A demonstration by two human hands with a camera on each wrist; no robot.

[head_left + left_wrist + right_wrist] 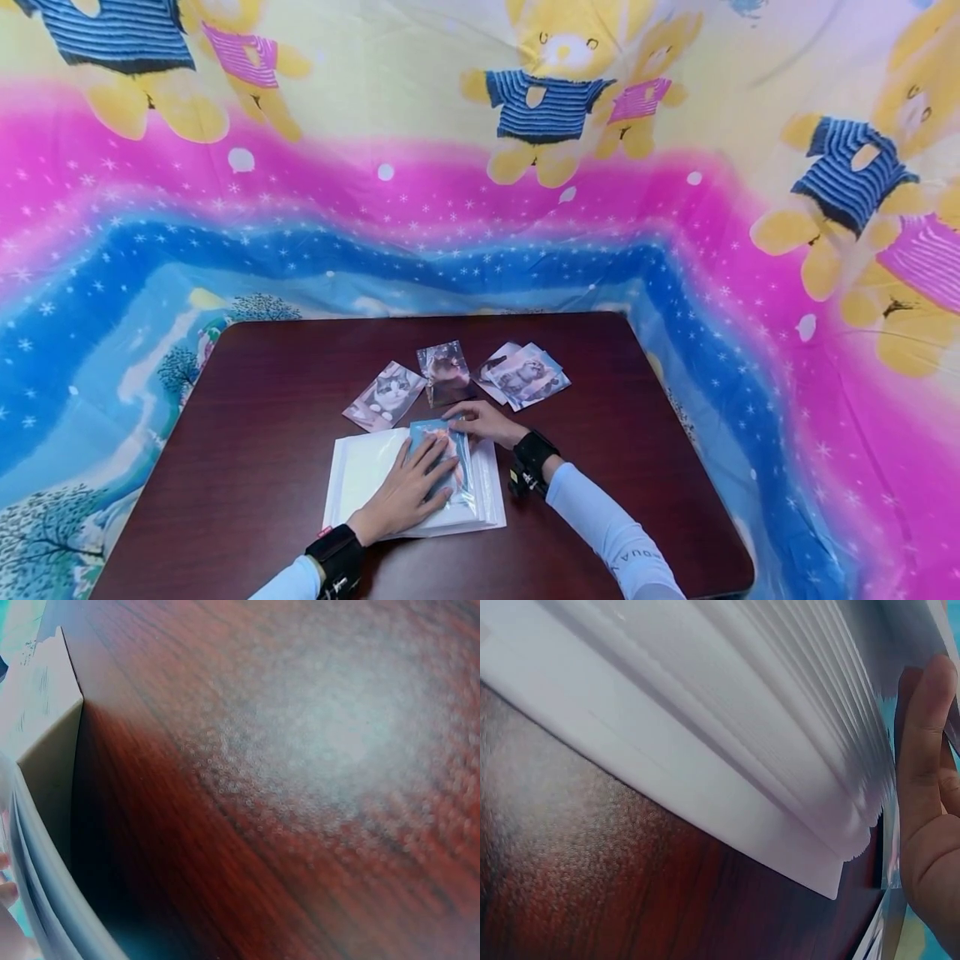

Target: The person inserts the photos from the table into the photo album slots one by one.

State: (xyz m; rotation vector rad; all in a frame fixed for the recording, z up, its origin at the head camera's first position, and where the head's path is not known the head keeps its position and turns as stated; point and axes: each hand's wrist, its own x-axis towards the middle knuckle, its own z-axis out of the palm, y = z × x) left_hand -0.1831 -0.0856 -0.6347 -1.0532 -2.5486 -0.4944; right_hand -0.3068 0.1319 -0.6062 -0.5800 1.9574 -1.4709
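Note:
An open photo album (360, 475) with white pages and clear sleeves lies on the table's near side. A blue photo card (429, 427) lies over its right-hand page, partly covered by the hands. My left hand (408, 492) rests flat on the album, fingers spread across the card. At the card's upper right corner, my right hand (487, 423) pinches the edge with bent fingers. The right wrist view has the right hand (930, 787) beside the fanned page edges (802, 727). Only bits of fingers (6, 889) show by the album's edge in the left wrist view.
Beyond the album lie a cat photo card (386, 396), a darker card in a shiny sleeve (446, 372) and overlapping animal cards (528, 377). The dark wood table (270, 433) has rounded corners. A bear-printed cloth (420, 200) hangs around it.

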